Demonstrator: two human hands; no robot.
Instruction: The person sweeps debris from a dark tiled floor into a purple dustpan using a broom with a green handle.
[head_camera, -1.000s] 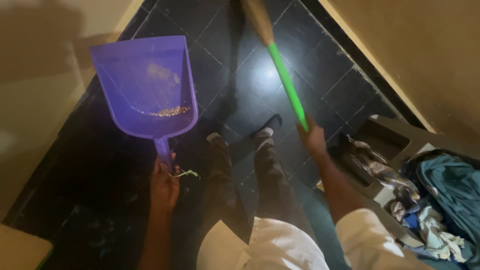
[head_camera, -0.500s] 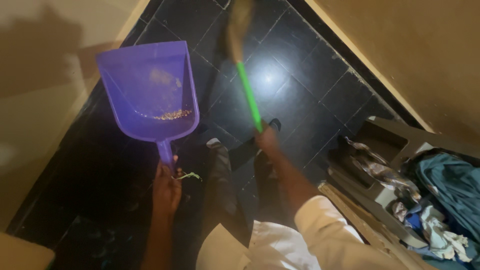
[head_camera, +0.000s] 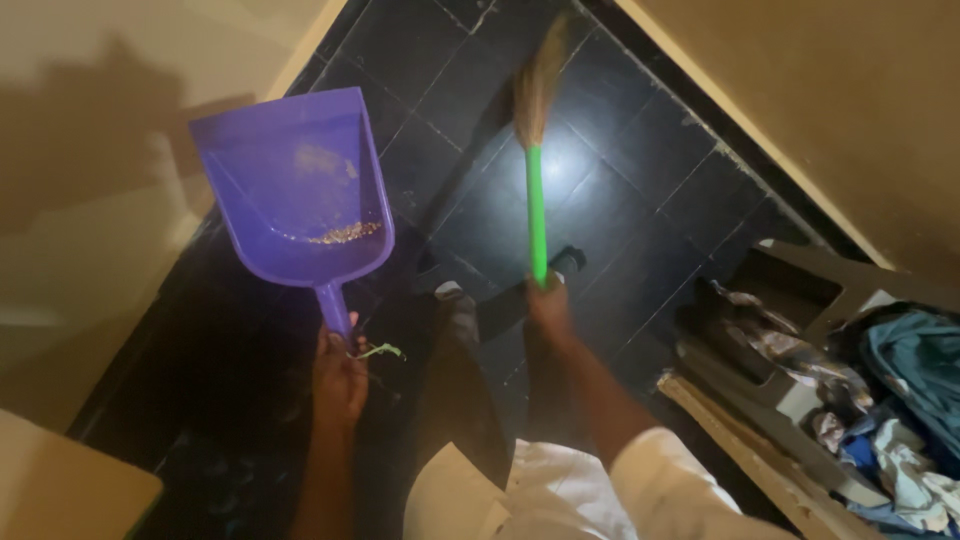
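Observation:
My left hand grips the handle of a purple plastic dustpan held above the dark floor, its open end pointing away from me. A small line of brownish dirt lies inside the pan near the handle end. My right hand grips the green handle of a broom, whose straw bristles point away over the floor. My legs in dark trousers stand between the two hands.
Black floor tiles run along a narrow passage between beige walls on both sides. At the right stands a grey plastic chair piled with clothes and rags. A pale surface corner shows at bottom left.
The broom has swung from the right toward the middle and now stands nearly straight ahead. My right hand moved left with it. The dustpan stays almost where it was.

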